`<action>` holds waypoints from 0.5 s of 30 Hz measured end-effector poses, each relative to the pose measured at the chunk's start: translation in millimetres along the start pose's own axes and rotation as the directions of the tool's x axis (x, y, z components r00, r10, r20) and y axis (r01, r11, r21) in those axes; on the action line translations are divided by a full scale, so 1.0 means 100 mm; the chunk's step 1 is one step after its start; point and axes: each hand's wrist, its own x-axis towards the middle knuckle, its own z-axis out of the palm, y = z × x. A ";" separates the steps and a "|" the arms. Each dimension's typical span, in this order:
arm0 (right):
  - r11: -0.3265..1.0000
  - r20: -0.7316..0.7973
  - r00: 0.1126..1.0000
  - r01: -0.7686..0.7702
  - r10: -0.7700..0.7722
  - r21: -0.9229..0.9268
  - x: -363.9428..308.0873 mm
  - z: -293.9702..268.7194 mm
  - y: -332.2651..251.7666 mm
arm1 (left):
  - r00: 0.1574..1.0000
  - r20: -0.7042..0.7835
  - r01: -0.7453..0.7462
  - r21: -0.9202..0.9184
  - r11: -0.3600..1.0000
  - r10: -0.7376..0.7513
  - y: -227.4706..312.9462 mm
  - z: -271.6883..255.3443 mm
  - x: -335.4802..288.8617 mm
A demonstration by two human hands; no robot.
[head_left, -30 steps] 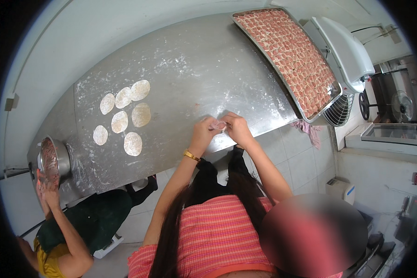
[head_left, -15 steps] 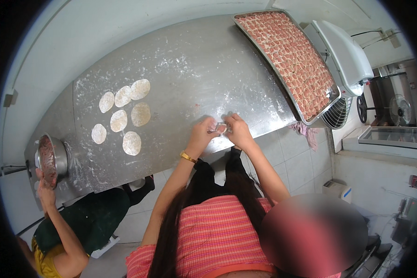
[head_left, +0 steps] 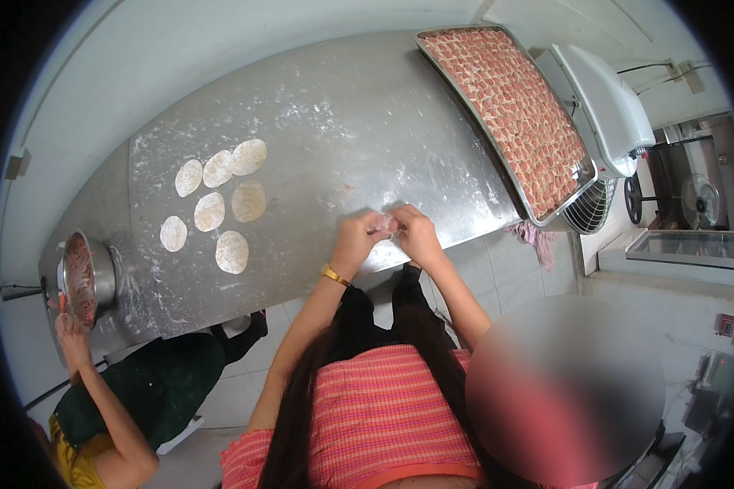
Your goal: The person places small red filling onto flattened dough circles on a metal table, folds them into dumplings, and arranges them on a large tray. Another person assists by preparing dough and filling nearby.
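Note:
At the near edge of the steel table (head_left: 326, 90), my left hand (head_left: 359, 239) and my right hand (head_left: 418, 234) meet with fingers closed around a small dumpling (head_left: 389, 223) of pale dough with pink filling. Fingertips cover most of it. Left of my hands lie several round, floured dough wrappers (head_left: 209, 212), two of them overlapping. To the far right, a big metal tray (head_left: 546, 222) is packed with rows of small pale pieces topped with pink meat (head_left: 506, 106).
A steel bowl (head_left: 106, 277) of pink meat filling stands at the table's left end, with a co-worker's hand (head_left: 72, 338) at its rim. A white machine (head_left: 599, 98) with a wire guard stands beyond the tray. Beneath the tray's corner hangs a pink cloth (head_left: 538, 242).
My fingers have drawn closer over the dumpling, so less of its filling shows. The co-worker's hand has shifted slightly at the bowl.

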 end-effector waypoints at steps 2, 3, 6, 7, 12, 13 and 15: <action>0.990 0.000 0.998 0.070 -0.070 -0.125 -0.03 0.02 -0.08 | 1.000 0.004 -0.013 -0.031 0.999 0.013 -0.04 -0.02 -0.03; 0.977 -0.008 0.995 0.096 -0.099 -0.188 -0.06 0.03 -0.11 | 0.999 0.022 0.035 -0.066 0.997 -0.034 -0.10 -0.01 -0.05; 0.926 -0.106 0.972 0.163 -0.211 -0.341 -0.04 0.23 0.11 | 0.996 0.040 0.088 -0.207 0.974 -0.081 -0.33 0.05 -0.10; 0.942 -0.174 0.952 0.201 -0.253 -0.270 -0.02 0.24 0.07 | 0.998 -0.010 0.056 -0.284 0.957 -0.062 -0.39 0.06 -0.12; 0.974 -0.172 0.961 0.224 -0.219 0.014 0.02 -0.18 -0.27 | 0.857 0.352 0.439 -0.881 0.175 -0.378 0.05 0.16 -0.01; 0.976 -0.176 0.960 0.217 -0.218 -0.022 0.02 -0.25 -0.24 | 0.878 0.370 0.416 -0.904 0.101 -0.304 -0.08 0.24 0.05; 0.975 -0.160 0.963 0.208 -0.217 -0.074 0.03 -0.39 -0.13 | 0.890 0.377 0.406 -0.911 0.069 -0.257 -0.01 0.40 0.21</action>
